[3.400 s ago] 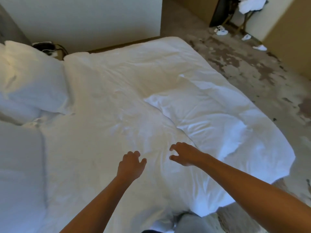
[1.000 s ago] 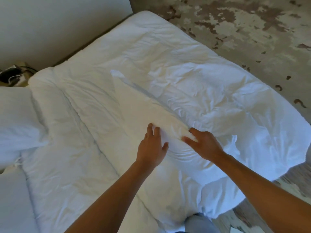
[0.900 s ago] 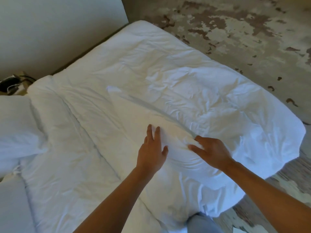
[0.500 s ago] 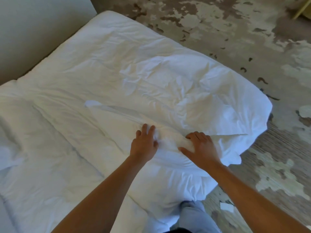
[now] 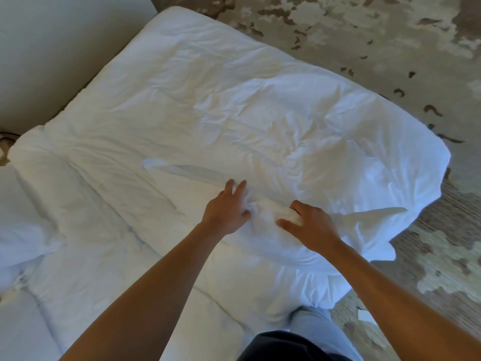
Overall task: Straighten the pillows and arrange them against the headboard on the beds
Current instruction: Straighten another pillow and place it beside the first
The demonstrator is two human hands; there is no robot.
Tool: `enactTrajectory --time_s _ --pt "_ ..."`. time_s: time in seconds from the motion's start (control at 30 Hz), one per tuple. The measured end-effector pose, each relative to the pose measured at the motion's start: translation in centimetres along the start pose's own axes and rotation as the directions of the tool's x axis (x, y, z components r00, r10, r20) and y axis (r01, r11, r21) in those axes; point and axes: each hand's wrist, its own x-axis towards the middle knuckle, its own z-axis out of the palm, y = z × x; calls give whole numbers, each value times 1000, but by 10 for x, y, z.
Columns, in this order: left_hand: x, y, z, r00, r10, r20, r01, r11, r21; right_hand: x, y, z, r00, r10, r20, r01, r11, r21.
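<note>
White duvet covers a bed beside a mottled grey-brown carpet. Across the near edge lies a white pillow, flat on the duvet. Both hands pinch a bunched fold of its fabric: left hand with thumb and fingers, right hand curled around it.

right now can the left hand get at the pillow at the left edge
Probably not without letting go: the left hand is bunching the white bedding mid-bed, and the pillow lies well off to its left. Nothing blocks the way across.
</note>
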Motion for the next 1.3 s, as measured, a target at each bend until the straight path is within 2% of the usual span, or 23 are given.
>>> enactTrajectory --time_s 0.1,0.17,0.43,0.53,0.67,0.73,0.87,1.0,1.1,1.3 --pt "11 -10 -7 1000 -18 -17 18 1000 1 -3 2 1 998 53 17 -54 996 75" --pt "13 -18 -10 998 -13 -56 14 1000 18 -4 1 -2 997 70 24 -71 995 64" --pt "5 -37 -18 989 48 -136 -54 998 -40 -7 -18 -24 998 49 -39 -53 990 -129" --pt "-2 -41 -19 986 52 -156 -59 997 -45 -13 -28 -33 991 6 -135 -39 969 -243" --pt "-8 -48 -18 986 67 -150 -77 995 -59 -23 -40 -45 992 3 -123 -39 957 -289" --pt "-9 -50 -18 991 53 -126 -61 996 -65 -31 -46 -45 984 -47 -174 -9 950 -312" --pt "-10 -55 -18 992 38 -118 -49 995 -91 -43 -55 -46 968 -21 -251 -55 955 -290" --pt "-12 -61 -15 995 25 -99 -33 996 -78 -49 -62 -45 971 66 -231 -103 983 -151" --pt "-15 -66 -11 993 20 -116 -32 994 -101 -55 -64 -39 976 105 -190 -136 977 -161" --pt "-19 -70 -12 984 1 -177 -22 993 -117 -59 -64 -28 963 147 -223 -165 984 -61"
